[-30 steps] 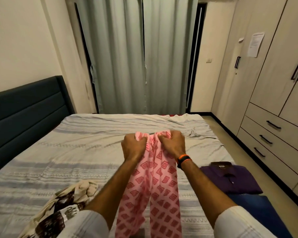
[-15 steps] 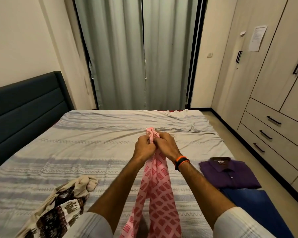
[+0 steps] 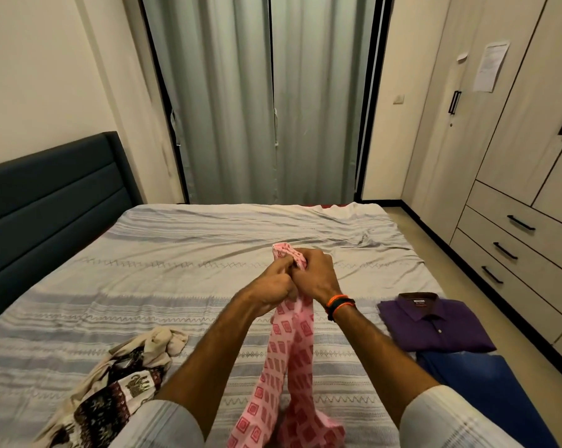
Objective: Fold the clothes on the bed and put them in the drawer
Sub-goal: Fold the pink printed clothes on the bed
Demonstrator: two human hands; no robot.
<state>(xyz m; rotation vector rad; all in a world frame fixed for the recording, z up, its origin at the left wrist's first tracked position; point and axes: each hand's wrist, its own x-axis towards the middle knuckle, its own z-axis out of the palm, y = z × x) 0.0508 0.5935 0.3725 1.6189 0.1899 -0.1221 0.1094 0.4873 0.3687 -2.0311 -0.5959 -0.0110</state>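
Observation:
A pink garment with a red square print [image 3: 287, 370] hangs from both my hands above the bed [image 3: 182, 253]. My left hand [image 3: 275, 286] and my right hand [image 3: 315, 273] are pressed together and grip its bunched top edge. Its two halves hang side by side down to the bed's near edge. A folded purple shirt [image 3: 435, 324] lies on the bed's right side, with a folded blue garment [image 3: 480, 389] just in front of it. A crumpled cream and brown patterned garment [image 3: 111, 396] lies at the bed's near left.
A wardrobe with three closed drawers [image 3: 512, 250] lines the right wall, across a narrow strip of floor. A dark headboard [image 3: 47, 202] is on the left. Grey curtains [image 3: 263, 101] hang beyond the bed's far end.
My hands came together, bringing the two top corners of the pink garment into one bunch, and have dropped a little lower.

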